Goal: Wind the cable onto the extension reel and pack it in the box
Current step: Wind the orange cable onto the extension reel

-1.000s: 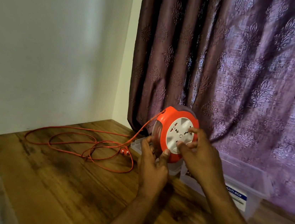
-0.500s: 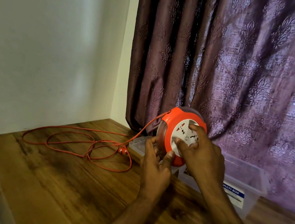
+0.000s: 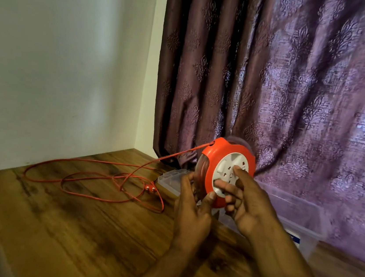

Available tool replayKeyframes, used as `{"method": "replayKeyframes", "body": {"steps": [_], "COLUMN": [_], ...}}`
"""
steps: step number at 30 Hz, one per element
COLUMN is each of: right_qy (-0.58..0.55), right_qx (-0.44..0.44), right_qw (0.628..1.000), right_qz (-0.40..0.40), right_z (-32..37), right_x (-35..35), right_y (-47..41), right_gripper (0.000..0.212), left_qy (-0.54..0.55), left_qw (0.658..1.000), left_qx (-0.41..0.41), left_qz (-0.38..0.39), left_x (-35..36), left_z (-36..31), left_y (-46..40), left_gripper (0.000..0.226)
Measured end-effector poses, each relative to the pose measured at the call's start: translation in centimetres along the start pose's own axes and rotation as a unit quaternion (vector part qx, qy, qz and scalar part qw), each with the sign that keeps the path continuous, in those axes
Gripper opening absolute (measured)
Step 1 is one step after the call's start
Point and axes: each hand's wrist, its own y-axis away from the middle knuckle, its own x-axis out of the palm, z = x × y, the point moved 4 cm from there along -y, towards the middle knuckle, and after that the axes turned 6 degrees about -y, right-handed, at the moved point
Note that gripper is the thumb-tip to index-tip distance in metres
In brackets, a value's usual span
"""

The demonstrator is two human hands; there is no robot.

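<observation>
- Reel (image 3: 210, 164) held upright above the bench (image 3: 79, 224), just in front of the clear box (image 3: 305, 213).
- Left hand (image 3: 191, 210) grips the reel's lower rim, thumb on the orange face.
- Right hand (image 3: 245, 201) has fingertips on the white hub, turning it, I judge.
- Most of the cable (image 3: 102, 183) lies looped on the bench, plug (image 3: 150, 188) among the loops.
- Keep the left hand rigid, crank steadily, watch crossed loops for snags, slow down as the plug nears.
</observation>
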Motion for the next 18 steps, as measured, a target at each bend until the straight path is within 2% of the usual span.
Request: {"method": "replayKeyframes", "body": {"steps": [2, 4, 6, 8, 10, 11, 15, 18], "right_qy": [0.008, 0.072, 0.159, 0.297, 0.455, 0.502, 0.574, 0.578], "right_qx": [-0.001, -0.027, -0.089, -0.201, -0.294, -0.316, -0.33, -0.336], "right_qw": [1.0, 0.997, 0.983, 0.932, 0.836, 0.802, 0.748, 0.74], "right_qz": [0.007, 0.007, -0.007, -0.05, -0.08, -0.07, -0.035, -0.071], "right_z": [-0.1, 0.2, 1.0, 1.9, 2.4, 2.3, 1.5, 1.6], "right_x": [0.1, 0.1, 0.3, 0.5, 1.1, 1.6, 2.2, 1.7], "right_y": [0.0, 0.1, 0.3, 0.9, 1.7, 2.1, 2.2, 2.1], "right_gripper": [0.022, 0.022, 0.02, 0.03, 0.048, 0.055, 0.064, 0.065], "left_qy": [0.001, 0.01, 0.018, 0.024, 0.029, 0.03, 0.027, 0.026], "left_qw": [1.0, 1.0, 0.999, 0.998, 0.998, 0.998, 0.999, 0.999], "left_qx": [-0.01, -0.022, -0.03, -0.035, -0.039, -0.04, -0.038, -0.037], "left_qz": [-0.003, -0.015, -0.031, -0.037, -0.037, -0.038, -0.027, -0.009], "left_x": [0.0, -0.1, -0.3, -0.6, -0.7, -0.7, -0.3, 0.0], "left_z": [0.2, 0.3, 0.4, 0.5, 0.4, 0.4, 0.1, -0.1], "left_y": [-0.1, -0.3, -0.6, -0.9, -1.1, -1.1, -0.7, -0.5], "left_gripper": [0.039, 0.039, 0.04, 0.041, 0.04, 0.04, 0.041, 0.038]}}
